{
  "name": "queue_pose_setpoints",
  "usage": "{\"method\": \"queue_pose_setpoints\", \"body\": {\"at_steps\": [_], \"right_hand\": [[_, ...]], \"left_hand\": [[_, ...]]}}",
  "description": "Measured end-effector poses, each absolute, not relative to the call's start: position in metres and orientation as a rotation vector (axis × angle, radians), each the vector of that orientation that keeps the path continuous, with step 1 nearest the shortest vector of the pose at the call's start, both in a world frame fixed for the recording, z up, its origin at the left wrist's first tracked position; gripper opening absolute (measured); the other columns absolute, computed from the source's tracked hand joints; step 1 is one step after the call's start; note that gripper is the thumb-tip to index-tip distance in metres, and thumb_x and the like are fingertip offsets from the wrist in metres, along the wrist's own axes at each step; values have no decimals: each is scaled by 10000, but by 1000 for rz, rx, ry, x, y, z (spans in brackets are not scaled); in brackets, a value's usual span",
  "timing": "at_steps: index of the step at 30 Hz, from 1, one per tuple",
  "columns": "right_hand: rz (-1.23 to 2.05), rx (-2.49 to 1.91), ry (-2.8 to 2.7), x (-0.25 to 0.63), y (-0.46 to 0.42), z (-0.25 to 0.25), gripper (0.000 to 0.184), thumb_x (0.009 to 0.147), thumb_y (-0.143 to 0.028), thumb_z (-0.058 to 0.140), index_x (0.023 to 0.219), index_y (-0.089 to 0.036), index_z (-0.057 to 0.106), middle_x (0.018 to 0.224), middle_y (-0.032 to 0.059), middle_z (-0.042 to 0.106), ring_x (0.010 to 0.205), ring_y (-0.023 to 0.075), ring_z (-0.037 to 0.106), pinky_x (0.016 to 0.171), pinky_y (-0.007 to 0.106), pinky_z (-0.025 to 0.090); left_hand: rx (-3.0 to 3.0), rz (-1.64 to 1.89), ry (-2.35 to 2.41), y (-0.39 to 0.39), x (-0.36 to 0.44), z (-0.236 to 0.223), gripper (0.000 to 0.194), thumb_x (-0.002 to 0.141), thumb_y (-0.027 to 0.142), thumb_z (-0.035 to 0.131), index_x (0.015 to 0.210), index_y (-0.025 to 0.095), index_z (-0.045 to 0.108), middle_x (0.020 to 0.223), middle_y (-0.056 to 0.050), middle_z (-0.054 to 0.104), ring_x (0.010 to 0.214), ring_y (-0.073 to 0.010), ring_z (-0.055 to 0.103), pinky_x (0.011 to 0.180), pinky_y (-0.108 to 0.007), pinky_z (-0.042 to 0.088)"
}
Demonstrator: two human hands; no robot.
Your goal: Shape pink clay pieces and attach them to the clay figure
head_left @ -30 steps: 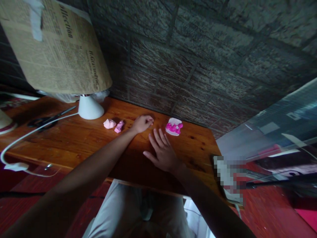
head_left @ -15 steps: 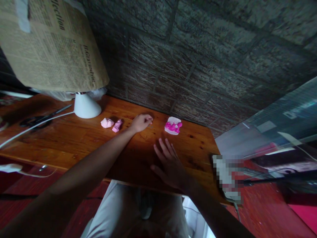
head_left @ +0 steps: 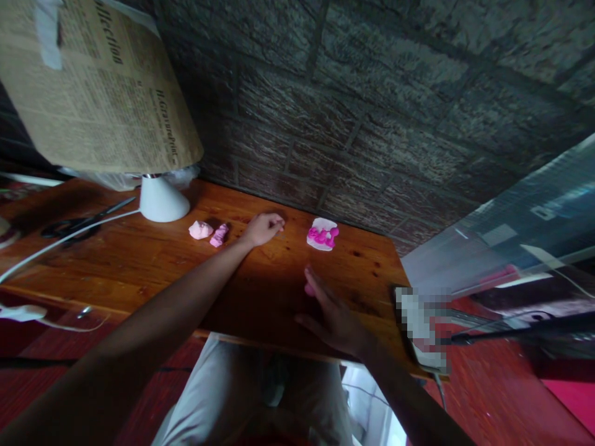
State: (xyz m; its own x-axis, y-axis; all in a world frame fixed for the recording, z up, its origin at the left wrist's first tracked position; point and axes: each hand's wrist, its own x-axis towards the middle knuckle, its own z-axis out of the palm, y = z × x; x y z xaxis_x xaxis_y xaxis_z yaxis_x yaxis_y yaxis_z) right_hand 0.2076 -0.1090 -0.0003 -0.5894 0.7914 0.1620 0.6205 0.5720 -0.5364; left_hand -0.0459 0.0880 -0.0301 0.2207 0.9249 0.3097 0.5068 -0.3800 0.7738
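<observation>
My left hand rests on the wooden desk with its fingers curled in. Whatever it may hold is hidden. My right hand is tipped onto its side over the desk, fingers stretched out and thumb apart. A small pink lump of modelling clay shows at the inner side of its fingers; I cannot tell if it sticks to them or lies on the desk. Beyond that hand lies a flat, pale pink clay piece with bright pink clay shapes on top. Left of my left hand are a pale pink clay lump and a pink clay roll.
A lamp with a white base and newsprint shade stands on the desk, its white cable running left. Black scissors lie near it. A stone-patterned wall borders the back. A blurred-out device sits at the right edge.
My right hand has turned from palm down onto its side and shifted slightly right, and a small pink clay lump now shows by its fingers. My left hand stays nearly still.
</observation>
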Motion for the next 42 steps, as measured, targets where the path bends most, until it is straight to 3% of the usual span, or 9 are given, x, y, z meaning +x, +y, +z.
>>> {"method": "queue_pose_setpoints", "body": {"at_steps": [5, 11, 16, 22, 27, 33, 38, 42], "right_hand": [[606, -1333, -2258, 229, -106, -13, 890, 911, -274, 685, 1645, -295, 183, 1630, 100, 408, 1474, 259, 449, 1188, 505, 425], [571, -1312, -2218, 220, -91, -3, 572, 903, -200, 644, 1459, -300, 559, 1409, 46, 668, 1282, 240, 653, 1111, 459, 512], [671, -1240, -2123, 209, -70, 20, 430, 847, -276, 752, 1275, -276, 708, 1247, 57, 758, 1109, 242, 736, 1006, 415, 570], [1014, -1009, -1879, 183, -27, 44, 422, 750, -378, 846, 1126, -215, 745, 1188, 65, 770, 1089, 229, 729, 1016, 397, 556], [1301, -933, -1650, 174, -5, 30, 406, 731, -447, 852, 1053, -225, 743, 1069, 46, 797, 1025, 228, 751, 985, 420, 576], [1579, -853, -1315, 183, -7, 12, 424, 697, -527, 869, 970, -230, 737, 980, 60, 812, 943, 241, 780, 837, 392, 634], [1583, -751, -1335, 182, -14, 22, 480, 661, -337, 916, 1104, -290, 739, 1178, 28, 782, 1126, 225, 729, 946, 394, 606], [1589, -722, -1396, 182, -18, 26, 549, 674, -202, 904, 1185, -300, 728, 1211, 24, 771, 1112, 199, 730, 985, 374, 580]], "left_hand": [[1970, 1051, 1301, 86, -46, -28, 208, 871, 311, 542, 830, 189, 705, 854, -50, 798, 773, -187, 707, 735, -280, 513], [1963, 1058, 1293, 87, -46, -28, 219, 873, 320, 536, 807, 188, 698, 849, -48, 799, 790, -188, 708, 767, -283, 523], [1953, 1060, 1290, 87, -46, -29, 236, 882, 333, 529, 820, 181, 698, 857, -46, 798, 792, -181, 712, 771, -279, 527], [1962, 1064, 1301, 84, -45, -26, 239, 893, 324, 531, 831, 171, 703, 875, -60, 801, 816, -192, 722, 792, -291, 525], [1975, 1044, 1325, 83, -45, -25, 214, 901, 289, 527, 863, 171, 702, 849, -42, 798, 785, -177, 721, 763, -272, 524], [1979, 1025, 1340, 83, -44, -26, 238, 924, 307, 524, 882, 160, 707, 881, -54, 796, 808, -180, 720, 781, -271, 525], [1991, 1043, 1332, 84, -44, -27, 256, 924, 331, 525, 897, 161, 714, 897, -58, 796, 843, -190, 728, 838, -289, 532], [2001, 1029, 1342, 83, -44, -26, 262, 921, 341, 521, 898, 164, 712, 891, -62, 798, 831, -193, 727, 844, -299, 536]]}}
